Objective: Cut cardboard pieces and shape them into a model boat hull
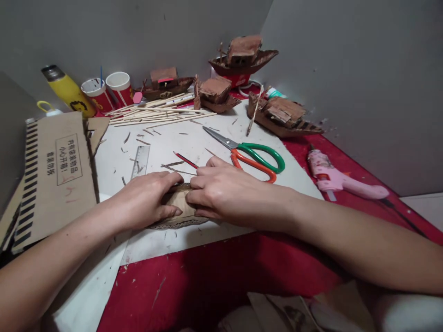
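Observation:
A small cardboard piece (180, 204) with a pale tan face and a corrugated lower edge lies over the white sheet, between both hands. My left hand (147, 198) holds its left part, thumb on the near side and fingers on the far side. My right hand (221, 191) closes on its right part, fingers bent over it. Just beyond the hands lie a red and black pencil (186, 159), a clear ruler (140, 161) and scissors (256, 157) with green and orange handles. The far side of the piece is partly hidden by my fingers.
Brown model boats (285, 115) and thin wooden sticks (155, 113) stand or lie at the back. Two cups (119, 87) and a yellow bottle (67, 92) are back left, flattened cardboard (58, 175) at left, a pink glue gun (341, 180) at right.

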